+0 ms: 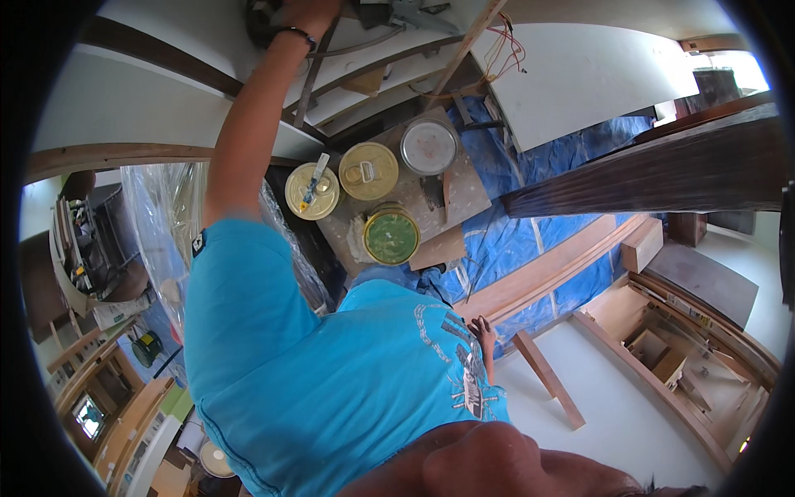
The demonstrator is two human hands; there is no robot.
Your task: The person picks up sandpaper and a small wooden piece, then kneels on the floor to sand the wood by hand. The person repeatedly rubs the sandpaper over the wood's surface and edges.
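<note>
My left hand [312, 13], with a dark bracelet at the wrist, reaches up to the top edge, where its fingers are cut off. Beside it is a dark rounded object [261, 25], too dim to name. A grey tool [422, 15] lies to its right on the white surface. Close to my shirt, my right hand [483, 330] has bent fingers near the end of a long wooden board [534, 267]. Whether it touches the board is unclear. Before me stand two cream lidded cans [369, 171] [312, 200], a brush [315, 180] lying across the smaller one.
A can with green contents [391, 236] and a grey-lidded can [428, 147] share a stained board [463, 186]. Blue sheeting [506, 239] covers the floor. A wrapped dark post [646, 164] juts in from the right. Loose wires [509, 53] hang ahead; a white panel [596, 397] lies right.
</note>
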